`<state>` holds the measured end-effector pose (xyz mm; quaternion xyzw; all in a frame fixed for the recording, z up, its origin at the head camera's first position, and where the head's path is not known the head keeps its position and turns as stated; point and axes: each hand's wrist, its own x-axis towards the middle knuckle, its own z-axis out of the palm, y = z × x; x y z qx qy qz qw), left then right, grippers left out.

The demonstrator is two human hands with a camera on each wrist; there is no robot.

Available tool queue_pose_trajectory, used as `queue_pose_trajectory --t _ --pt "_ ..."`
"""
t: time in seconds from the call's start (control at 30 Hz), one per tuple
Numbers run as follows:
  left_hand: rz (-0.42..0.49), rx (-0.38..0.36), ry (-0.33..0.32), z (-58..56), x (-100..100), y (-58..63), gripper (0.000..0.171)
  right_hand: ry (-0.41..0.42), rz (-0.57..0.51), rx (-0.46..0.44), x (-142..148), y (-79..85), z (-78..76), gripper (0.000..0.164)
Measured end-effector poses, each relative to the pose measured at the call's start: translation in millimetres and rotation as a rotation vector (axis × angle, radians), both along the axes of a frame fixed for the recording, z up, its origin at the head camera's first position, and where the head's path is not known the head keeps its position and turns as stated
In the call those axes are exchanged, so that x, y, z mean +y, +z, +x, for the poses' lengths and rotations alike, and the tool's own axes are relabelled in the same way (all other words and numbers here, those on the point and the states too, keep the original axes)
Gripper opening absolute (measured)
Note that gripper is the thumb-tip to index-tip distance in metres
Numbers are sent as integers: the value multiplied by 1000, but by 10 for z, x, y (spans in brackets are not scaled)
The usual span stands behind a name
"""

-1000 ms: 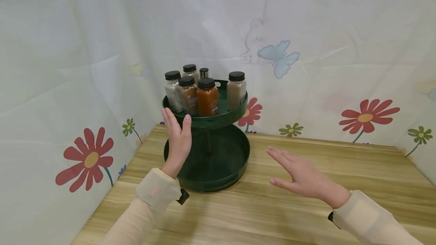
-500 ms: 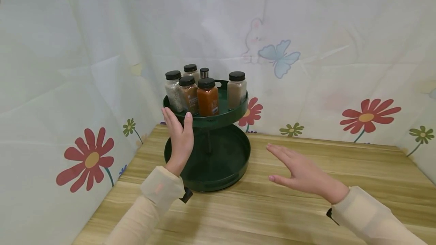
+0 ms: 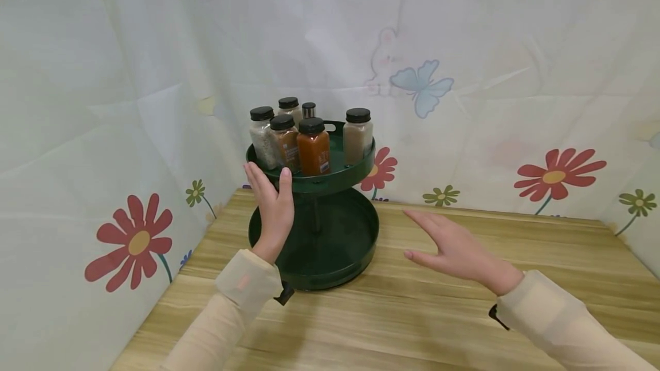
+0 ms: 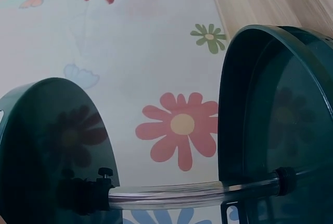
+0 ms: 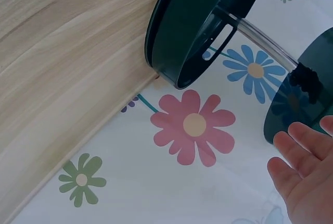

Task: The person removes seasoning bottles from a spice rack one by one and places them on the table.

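A dark green two-tier round rack (image 3: 327, 279) stands on the table. Its upper tray (image 3: 337, 183) carries several black-capped spice jars, among them an orange-red one (image 3: 314, 153), a brown one (image 3: 290, 153) and, apart at the right, a pale beige one (image 3: 357, 145). My left hand (image 3: 274, 210) has its fingers straight, fingertips right at the upper tray's left front rim. To the right of the rack, my right hand (image 3: 456, 249) hovers above the table, fingers extended, thumb spread, holding nothing. A shiny metal post (image 4: 166, 195) joins the tiers in the left wrist view.
The lower tray (image 3: 356, 245) bears no jars in the head view. A small silver shaker (image 3: 309, 110) with a black top stands behind the front jars. Flower-printed cloth (image 3: 505, 102) hangs close behind the wooden table (image 3: 412, 325) and along its left side.
My right hand has risen slightly and tilted, still right of the rack. My left hand has shifted a little, its fingertips staying at the tray's rim. The rack and jars look unmoved.
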<state>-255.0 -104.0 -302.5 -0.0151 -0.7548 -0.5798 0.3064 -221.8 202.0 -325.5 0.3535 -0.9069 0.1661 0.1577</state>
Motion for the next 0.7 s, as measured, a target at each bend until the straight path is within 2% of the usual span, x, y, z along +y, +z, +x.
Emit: queue_pose_trajectory --t 0.47,0.7 --pt "4 -6 -9 -24 -28 -3 82 -16 -22 21 -92 128 -65 71" --pt "11 -4 -18 -26 -51 -8 82 -46 -43 -28 -115 206 -102 72"
